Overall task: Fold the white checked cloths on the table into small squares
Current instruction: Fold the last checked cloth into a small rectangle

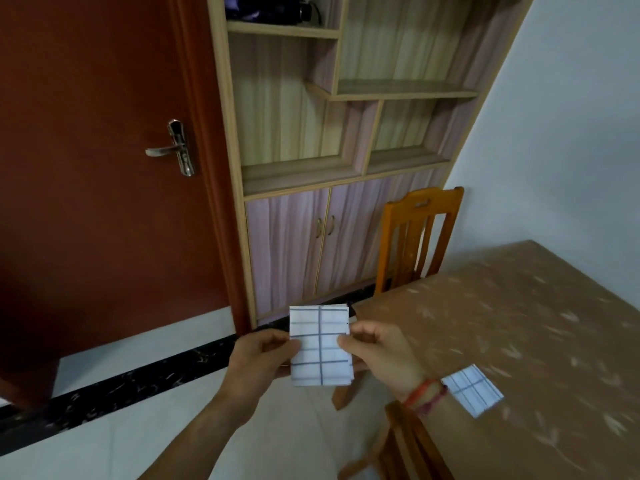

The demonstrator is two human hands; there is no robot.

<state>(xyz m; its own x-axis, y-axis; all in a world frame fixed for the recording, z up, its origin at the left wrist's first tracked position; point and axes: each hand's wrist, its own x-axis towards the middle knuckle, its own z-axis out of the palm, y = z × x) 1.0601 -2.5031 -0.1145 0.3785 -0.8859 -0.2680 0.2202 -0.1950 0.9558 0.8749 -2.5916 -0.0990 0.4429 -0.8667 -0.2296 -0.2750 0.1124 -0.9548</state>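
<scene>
Left hand (261,355) and right hand (377,351) fingers pinch folded checked cloth (320,344) at frame centre-bottom; second folded cloth (472,389) lies on tabletop (519,323), lower right.

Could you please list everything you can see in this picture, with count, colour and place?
held cloth: 1, white checked, folded, between both hands
folded cloth: 1, white checked, on the table
table: 1, brown patterned, right
chairs: 2, orange wood, at the table's far and near ends
cabinet: 1, pale wood, centre
door: 1, dark red, left
bracelet: 1, red, right wrist
left hand: pinches the held cloth's left edge
right hand: pinches its right edge
</scene>
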